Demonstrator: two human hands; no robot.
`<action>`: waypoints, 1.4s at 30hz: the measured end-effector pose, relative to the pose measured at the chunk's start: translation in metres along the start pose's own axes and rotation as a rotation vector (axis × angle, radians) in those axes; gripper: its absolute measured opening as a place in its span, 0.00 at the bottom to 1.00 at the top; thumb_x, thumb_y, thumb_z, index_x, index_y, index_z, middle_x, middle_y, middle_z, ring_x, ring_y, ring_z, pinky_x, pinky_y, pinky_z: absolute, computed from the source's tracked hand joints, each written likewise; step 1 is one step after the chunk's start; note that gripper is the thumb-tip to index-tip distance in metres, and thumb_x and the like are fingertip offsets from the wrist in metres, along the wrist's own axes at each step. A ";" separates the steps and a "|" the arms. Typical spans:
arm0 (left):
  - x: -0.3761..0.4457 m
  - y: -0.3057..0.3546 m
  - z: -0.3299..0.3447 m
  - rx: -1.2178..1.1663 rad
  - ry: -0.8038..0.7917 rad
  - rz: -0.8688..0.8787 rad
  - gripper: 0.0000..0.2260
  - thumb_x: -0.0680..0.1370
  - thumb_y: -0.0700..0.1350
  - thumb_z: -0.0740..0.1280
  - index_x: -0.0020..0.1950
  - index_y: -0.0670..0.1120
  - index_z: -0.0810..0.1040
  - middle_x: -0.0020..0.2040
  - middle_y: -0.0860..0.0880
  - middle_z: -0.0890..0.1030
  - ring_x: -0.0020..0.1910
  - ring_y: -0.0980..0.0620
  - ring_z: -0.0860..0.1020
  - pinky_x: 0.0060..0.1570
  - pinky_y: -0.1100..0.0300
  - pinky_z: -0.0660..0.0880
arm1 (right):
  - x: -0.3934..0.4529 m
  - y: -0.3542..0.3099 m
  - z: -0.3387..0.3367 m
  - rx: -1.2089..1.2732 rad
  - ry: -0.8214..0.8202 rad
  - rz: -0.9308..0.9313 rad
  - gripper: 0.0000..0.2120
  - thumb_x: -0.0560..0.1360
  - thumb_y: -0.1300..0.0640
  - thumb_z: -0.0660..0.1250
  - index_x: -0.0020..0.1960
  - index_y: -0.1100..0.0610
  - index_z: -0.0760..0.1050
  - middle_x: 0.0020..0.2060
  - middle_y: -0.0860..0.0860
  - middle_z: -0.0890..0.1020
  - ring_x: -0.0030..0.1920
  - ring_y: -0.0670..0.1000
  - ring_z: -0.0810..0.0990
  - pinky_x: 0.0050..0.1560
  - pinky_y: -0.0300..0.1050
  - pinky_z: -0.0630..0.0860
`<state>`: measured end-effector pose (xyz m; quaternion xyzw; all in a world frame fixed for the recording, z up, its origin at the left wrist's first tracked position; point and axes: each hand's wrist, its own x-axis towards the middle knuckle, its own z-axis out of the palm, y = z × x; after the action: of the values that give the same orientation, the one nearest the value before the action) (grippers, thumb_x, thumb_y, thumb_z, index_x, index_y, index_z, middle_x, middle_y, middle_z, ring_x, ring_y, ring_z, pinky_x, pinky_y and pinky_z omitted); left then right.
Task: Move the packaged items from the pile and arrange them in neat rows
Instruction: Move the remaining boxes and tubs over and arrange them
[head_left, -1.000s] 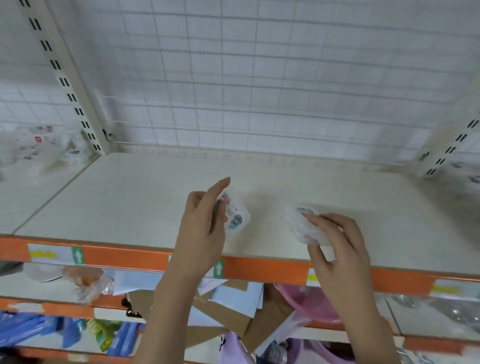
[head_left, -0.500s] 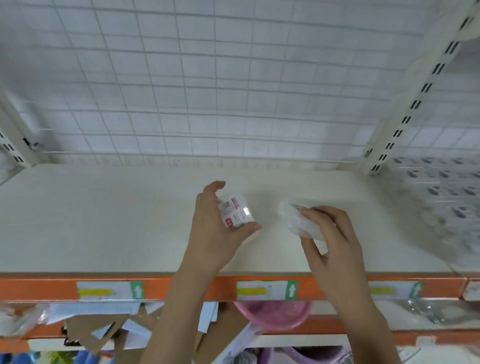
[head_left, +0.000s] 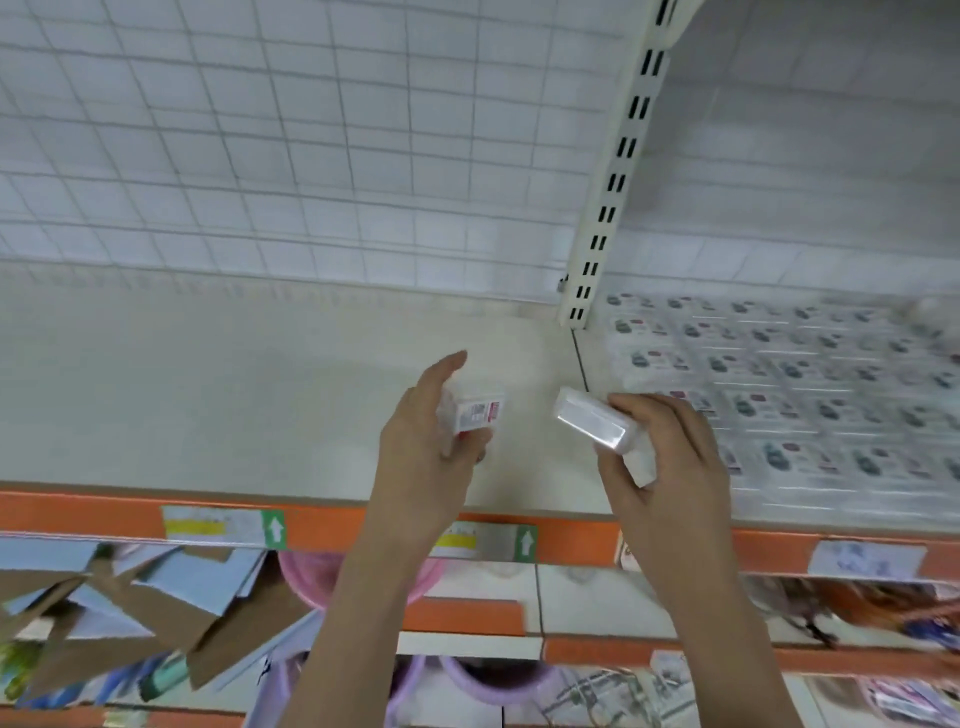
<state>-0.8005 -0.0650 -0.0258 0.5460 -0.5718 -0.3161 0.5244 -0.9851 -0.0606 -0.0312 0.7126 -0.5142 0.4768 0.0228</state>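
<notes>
Two hands are up over the shelf (head_left: 218, 395), each with one packaged item, so two items are in the air; the left hand (head_left: 426, 457) curls its fingers and thumb round a small clear packet with a red and white label (head_left: 480, 413), index finger stretched up past it; the right hand (head_left: 670, 467) grips a clear plastic packet (head_left: 592, 426) by its lower end, the long side tilted up to the left, and a second white piece shows under the thumb, though whether it is a separate item cannot be told; the two packets are near each other but apart.

To the right, past a thin seam in the shelf, lie the arranged packets (head_left: 789, 395) in about five rows, flat and edge to edge; the blur keeps an exact count out of reach; the right hand hangs just over the near left corner of that block.

The shelf left of the seam is bare cream board out to the orange front rail (head_left: 322, 525), which carries two price tags with green arrows (head_left: 275, 529) and a white label further right; behind runs a white wire grid (head_left: 311, 156), and a slotted upright post (head_left: 613, 171) stands at the seam.

Below the rail are cardboard flaps (head_left: 130, 613), pink basins (head_left: 311, 577) and more blurred goods.
</notes>
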 end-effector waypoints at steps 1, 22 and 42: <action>0.000 0.003 0.005 -0.035 0.013 -0.008 0.29 0.73 0.30 0.66 0.58 0.64 0.65 0.48 0.44 0.75 0.37 0.56 0.78 0.40 0.58 0.79 | 0.001 0.004 -0.004 0.001 0.023 -0.015 0.21 0.66 0.67 0.69 0.56 0.54 0.72 0.51 0.47 0.74 0.52 0.49 0.72 0.56 0.39 0.67; 0.026 0.060 0.142 0.255 -0.056 0.077 0.36 0.65 0.53 0.75 0.68 0.60 0.59 0.54 0.56 0.67 0.46 0.68 0.70 0.41 0.79 0.67 | 0.034 0.116 -0.091 -0.013 0.099 -0.052 0.19 0.70 0.61 0.63 0.59 0.48 0.69 0.55 0.44 0.72 0.55 0.48 0.73 0.52 0.53 0.75; -0.013 0.110 0.379 0.701 -0.083 0.288 0.31 0.68 0.57 0.62 0.68 0.42 0.70 0.60 0.44 0.75 0.58 0.40 0.74 0.58 0.44 0.70 | 0.013 0.353 -0.238 -0.141 -0.020 0.065 0.24 0.65 0.74 0.69 0.58 0.59 0.76 0.51 0.57 0.80 0.54 0.56 0.75 0.55 0.56 0.74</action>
<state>-1.1925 -0.1105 -0.0210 0.5932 -0.7367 -0.0463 0.3212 -1.4076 -0.1112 -0.0542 0.6970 -0.5695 0.4326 0.0523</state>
